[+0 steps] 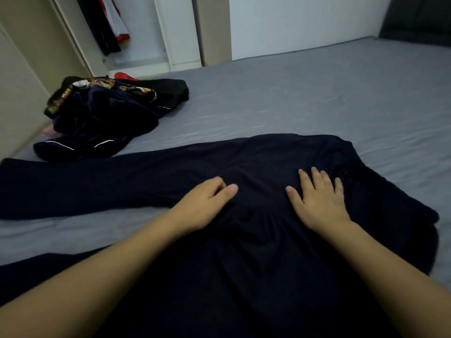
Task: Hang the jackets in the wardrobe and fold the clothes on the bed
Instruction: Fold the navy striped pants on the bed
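Our right hand (319,201) lies flat on the dark navy garment (244,240), its fingers (317,176) straight and spread, pressing the cloth and gripping nothing. Our left hand (202,203) rests beside it on the same cloth, fingers loosely bent, thumb out; whether it pinches a fold we cannot tell. The garment lies spread on the bed (317,93) under both palms, its long part (85,184) running away to the left, so the left hand is nearer that end for folding it in. Farther off to the left sits a heap of unfolded clothes (109,113), and beyond it the open wardrobe (146,32) with clothes hanging.
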A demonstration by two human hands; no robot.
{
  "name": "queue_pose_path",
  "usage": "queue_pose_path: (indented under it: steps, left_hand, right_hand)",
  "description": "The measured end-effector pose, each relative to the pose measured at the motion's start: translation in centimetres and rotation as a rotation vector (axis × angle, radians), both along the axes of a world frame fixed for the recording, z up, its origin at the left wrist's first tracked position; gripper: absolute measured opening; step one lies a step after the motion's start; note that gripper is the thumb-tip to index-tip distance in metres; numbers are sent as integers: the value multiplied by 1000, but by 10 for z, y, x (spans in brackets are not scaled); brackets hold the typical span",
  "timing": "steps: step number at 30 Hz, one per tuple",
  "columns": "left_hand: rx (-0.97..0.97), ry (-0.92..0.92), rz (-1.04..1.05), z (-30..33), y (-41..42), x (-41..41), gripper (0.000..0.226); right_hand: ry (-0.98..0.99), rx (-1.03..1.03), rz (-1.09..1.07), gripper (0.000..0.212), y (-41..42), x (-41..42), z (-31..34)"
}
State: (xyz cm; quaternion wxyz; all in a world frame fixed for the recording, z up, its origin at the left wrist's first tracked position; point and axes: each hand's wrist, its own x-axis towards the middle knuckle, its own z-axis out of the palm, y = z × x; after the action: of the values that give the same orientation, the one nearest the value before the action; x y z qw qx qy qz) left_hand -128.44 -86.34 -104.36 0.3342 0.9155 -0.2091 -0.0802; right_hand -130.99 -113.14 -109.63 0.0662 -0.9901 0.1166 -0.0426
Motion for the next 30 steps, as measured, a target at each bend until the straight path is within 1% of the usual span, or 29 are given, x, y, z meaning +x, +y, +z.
queue_pose_path:
  steps: [1, 2, 4, 5, 6, 7, 8, 9, 11, 12, 13, 15, 17, 18, 19, 21, 23, 24, 25, 26, 27, 28, 29, 30]
  left_hand:
    - [4, 35, -47, 2, 12, -20, 54]
    - [65, 51, -72, 1, 22, -34, 57]
    - [202, -3, -86, 0, 30, -49, 54]
    - [224, -55, -65, 2, 27, -50, 48]
    - [196, -81, -3, 5, 22, -50, 44]
    - [146, -52, 85, 9, 19, -48, 44]
    - [125, 16, 171, 11, 19, -43, 43]
    - [193, 113, 225, 15, 20, -40, 39]
    - [566, 267, 218, 16, 29, -36, 27]
    - [648, 321, 238, 14, 31, -37, 33]
    - [620, 353, 227, 16, 29, -37, 43]
    - [380, 388, 223, 19, 13, -37, 55]
    - [143, 361, 316, 22, -9, -37, 63]
    - [69, 339, 372, 18, -19, -37, 62]
    - [7, 297, 416, 12, -27, -37, 55]
    - [-144, 143, 464, -1, -36, -39, 29]
    - [-258, -67, 524, -11, -37, -33, 19]
    - [-280, -136, 548, -14, -35, -28, 14]
    - [-279, -141, 557, -15, -33, -23, 5]
    - [-292, -97, 567, -16, -32, -18, 11]
    - [-325, 12, 592, -18, -31, -13, 30]
    - [-422, 166, 621, -16, -33, -9, 47]
    - [-542, 332, 638, -12, -36, -7, 59]
    - [-629, 464, 611, -7, -40, -3, 64]
  right_hand:
    - [-23, 9, 1, 73, 8, -5, -1]
    - [-37, 23, 21, 72, 17, -9, 0]
    - [-34, 54, 58, 72, 31, -17, 0]
    - [-19, 68, 47, 72, 33, -21, 0]
    - [3, 74, 16, 72, 32, -25, 1]
    - [27, 66, -24, 72, 28, -30, 0]
    - [49, 45, -64, 73, 22, -35, 0]
    - [70, 14, -98, 74, 16, -40, 0]
    - [116, -41, -148, 76, 5, -49, 4]
    - [138, -56, -161, 76, 1, -53, 7]
    - [150, -57, -170, 75, -1, -55, 8]
    - [137, -38, -176, 73, -5, -59, 9]
    - [97, -15, -167, 71, -5, -63, 7]
    - [72, -3, -165, 71, -5, -66, 6]
    - [43, 10, -164, 71, -5, -67, 5]
    - [-11, 39, -174, 71, -10, -66, 6]
    - [-45, 45, -225, 74, -22, -61, 9]
    - [-45, 37, -269, 76, -31, -58, 12]
    - [-29, 31, -320, 79, -42, -54, 14]
    - [-1, 38, -373, 82, -54, -51, 18]
    - [30, 71, -422, 85, -66, -48, 21]
    - [54, 120, -454, 86, -78, -45, 25]
    - [66, 165, -458, 84, -87, -43, 28]
    - [64, 217, -436, 79, -95, -41, 30]
